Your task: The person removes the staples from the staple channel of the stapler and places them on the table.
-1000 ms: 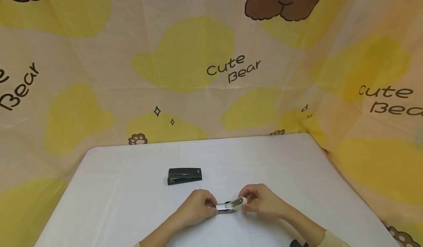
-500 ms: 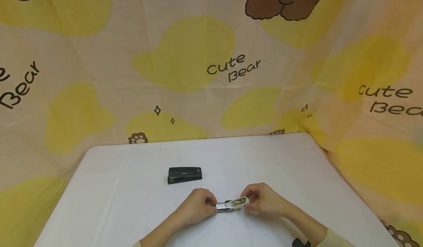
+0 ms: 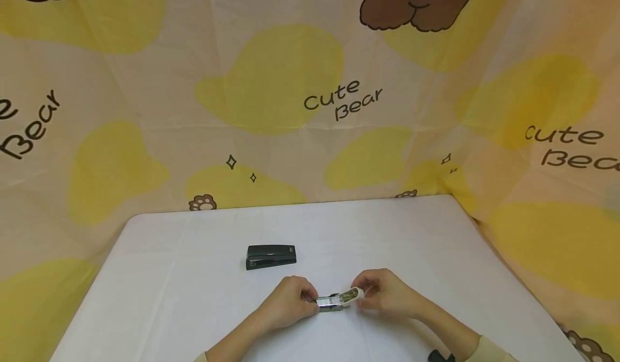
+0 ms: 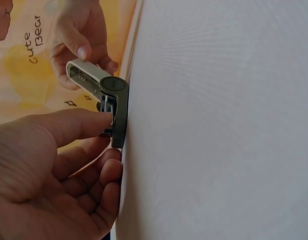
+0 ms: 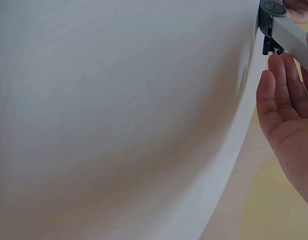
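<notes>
Between both sets of fingers, small stapler [image 3: 337,300] lies on white surface [image 3: 194,297], long axis left-right. Left hand [image 3: 288,303] pinches base end; right hand [image 3: 385,293] grips raised top arm, equally near.

We count two staplers | one white stapler [image 3: 339,300] between our two hands | one black stapler [image 3: 270,256] just beyond our left hand [image 3: 288,303] | right hand [image 3: 385,293] | one desk [image 3: 169,286]

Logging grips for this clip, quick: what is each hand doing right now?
Left hand: fingers and thumb pinch the base end of the small stapler.
Right hand: fingers grip the stapler's raised white top arm.
</notes>
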Action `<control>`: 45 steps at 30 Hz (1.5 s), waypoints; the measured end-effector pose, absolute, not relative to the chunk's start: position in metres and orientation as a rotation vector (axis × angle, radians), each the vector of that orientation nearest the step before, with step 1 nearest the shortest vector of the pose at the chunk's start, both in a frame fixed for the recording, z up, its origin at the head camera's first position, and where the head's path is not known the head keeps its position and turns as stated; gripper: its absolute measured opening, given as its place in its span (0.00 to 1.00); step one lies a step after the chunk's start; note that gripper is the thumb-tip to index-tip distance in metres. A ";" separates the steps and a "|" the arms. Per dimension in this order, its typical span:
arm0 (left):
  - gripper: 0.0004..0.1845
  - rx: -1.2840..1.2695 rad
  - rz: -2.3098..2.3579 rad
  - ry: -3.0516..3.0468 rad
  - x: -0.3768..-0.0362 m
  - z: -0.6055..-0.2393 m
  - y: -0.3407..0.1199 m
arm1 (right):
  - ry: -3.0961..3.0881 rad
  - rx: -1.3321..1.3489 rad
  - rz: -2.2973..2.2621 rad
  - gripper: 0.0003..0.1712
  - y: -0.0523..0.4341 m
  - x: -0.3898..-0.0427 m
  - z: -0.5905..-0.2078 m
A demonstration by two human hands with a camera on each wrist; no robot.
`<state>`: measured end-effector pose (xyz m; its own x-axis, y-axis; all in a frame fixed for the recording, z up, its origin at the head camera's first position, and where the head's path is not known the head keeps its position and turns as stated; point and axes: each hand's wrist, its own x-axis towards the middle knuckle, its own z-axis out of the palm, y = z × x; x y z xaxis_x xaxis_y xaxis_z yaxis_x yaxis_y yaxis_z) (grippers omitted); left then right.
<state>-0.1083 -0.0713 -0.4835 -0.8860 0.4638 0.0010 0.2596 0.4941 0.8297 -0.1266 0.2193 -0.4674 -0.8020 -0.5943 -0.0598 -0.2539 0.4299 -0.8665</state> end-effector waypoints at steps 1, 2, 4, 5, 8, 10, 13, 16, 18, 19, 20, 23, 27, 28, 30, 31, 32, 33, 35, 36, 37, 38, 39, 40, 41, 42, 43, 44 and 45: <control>0.06 0.616 1.338 2.515 -0.108 -0.484 -0.071 | 2.330 -0.725 -1.325 0.13 0.219 -0.126 -0.467; 0.06 0.612 1.334 2.513 -0.108 -0.484 -0.071 | 2.328 -0.726 -1.328 0.13 0.219 -0.126 -0.467; 0.06 0.604 1.324 2.512 -0.109 -0.484 -0.071 | 2.325 -0.730 -1.334 0.13 0.218 -0.126 -0.466; 0.05 0.600 1.318 2.512 -0.109 -0.484 -0.071 | 2.323 -0.730 -1.337 0.13 0.218 -0.125 -0.465; 0.05 0.593 1.314 2.508 -0.109 -0.485 -0.071 | 2.317 -0.731 -1.342 0.13 0.218 -0.125 -0.464; 0.05 0.592 1.313 2.508 -0.110 -0.485 -0.071 | 2.316 -0.734 -1.347 0.14 0.218 -0.125 -0.463; 0.05 0.597 1.314 2.510 -0.110 -0.486 -0.071 | 2.317 -0.744 -1.360 0.14 0.220 -0.124 -0.461; 0.05 0.602 1.316 2.508 -0.110 -0.486 -0.071 | 2.319 -0.770 -1.380 0.14 0.223 -0.123 -0.460; 0.05 0.603 1.316 2.505 -0.111 -0.486 -0.071 | 2.317 -0.798 -1.397 0.14 0.225 -0.122 -0.458; 0.05 0.605 1.316 2.503 -0.111 -0.487 -0.071 | 2.315 -0.812 -1.406 0.14 0.226 -0.122 -0.457; 0.05 0.606 1.316 2.501 -0.111 -0.487 -0.071 | 2.317 -0.829 -1.415 0.14 0.227 -0.121 -0.456; 0.05 0.607 1.316 2.497 -0.111 -0.486 -0.071 | 2.339 -0.857 -1.434 0.13 0.230 -0.119 -0.452; 0.05 0.602 1.315 2.498 -0.111 -0.485 -0.071 | 2.387 -0.866 -1.448 0.12 0.233 -0.116 -0.446; 0.05 0.601 1.315 2.499 -0.111 -0.485 -0.071 | 2.404 -0.868 -1.451 0.11 0.233 -0.115 -0.445; 0.05 0.599 1.314 2.502 -0.111 -0.485 -0.070 | 2.428 -0.894 -1.463 0.11 0.234 -0.114 -0.443; 0.05 0.598 1.315 2.503 -0.111 -0.485 -0.070 | 2.437 -0.903 -1.469 0.10 0.235 -0.113 -0.442; 0.05 0.597 1.316 2.502 -0.111 -0.485 -0.070 | 2.448 -0.912 -1.474 0.10 0.235 -0.112 -0.441; 0.05 0.597 1.317 2.502 -0.111 -0.485 -0.070 | 2.454 -0.922 -1.480 0.10 0.235 -0.112 -0.441; 0.05 0.594 1.318 2.499 -0.111 -0.486 -0.071 | 2.454 -0.927 -1.498 0.09 0.236 -0.110 -0.439; 0.05 0.593 1.318 2.497 -0.111 -0.485 -0.071 | 2.452 -0.923 -1.507 0.10 0.236 -0.109 -0.438; 0.05 0.592 1.319 2.494 -0.111 -0.485 -0.071 | 2.450 -0.923 -1.513 0.10 0.236 -0.107 -0.437; 0.05 0.591 1.320 2.492 -0.111 -0.485 -0.071 | 2.449 -0.924 -1.520 0.11 0.235 -0.106 -0.436; 0.05 0.591 1.320 2.491 -0.111 -0.485 -0.071 | 2.449 -0.920 -1.527 0.12 0.235 -0.105 -0.436; 0.05 0.590 1.321 2.489 -0.112 -0.485 -0.071 | 2.449 -0.905 -1.532 0.12 0.235 -0.104 -0.435; 0.05 0.590 1.322 2.488 -0.112 -0.485 -0.071 | 2.446 -0.893 -1.538 0.12 0.234 -0.103 -0.435; 0.05 0.590 1.323 2.488 -0.112 -0.485 -0.072 | 2.441 -0.877 -1.541 0.12 0.233 -0.102 -0.434; 0.05 0.590 1.323 2.488 -0.112 -0.486 -0.072 | 2.437 -0.860 -1.544 0.11 0.232 -0.101 -0.434; 0.05 0.589 1.324 2.488 -0.112 -0.486 -0.072 | 2.436 -0.848 -1.546 0.11 0.231 -0.099 -0.434; 0.05 0.589 1.324 2.488 -0.112 -0.486 -0.072 | 2.433 -0.833 -1.550 0.10 0.231 -0.098 -0.434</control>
<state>-0.1120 -0.0720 -0.4858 -0.8835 0.4667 -0.0396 0.2278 0.5021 0.8343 -0.0981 0.2306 -0.4344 -0.8369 -0.5193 0.1728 -0.3761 0.3164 -0.8709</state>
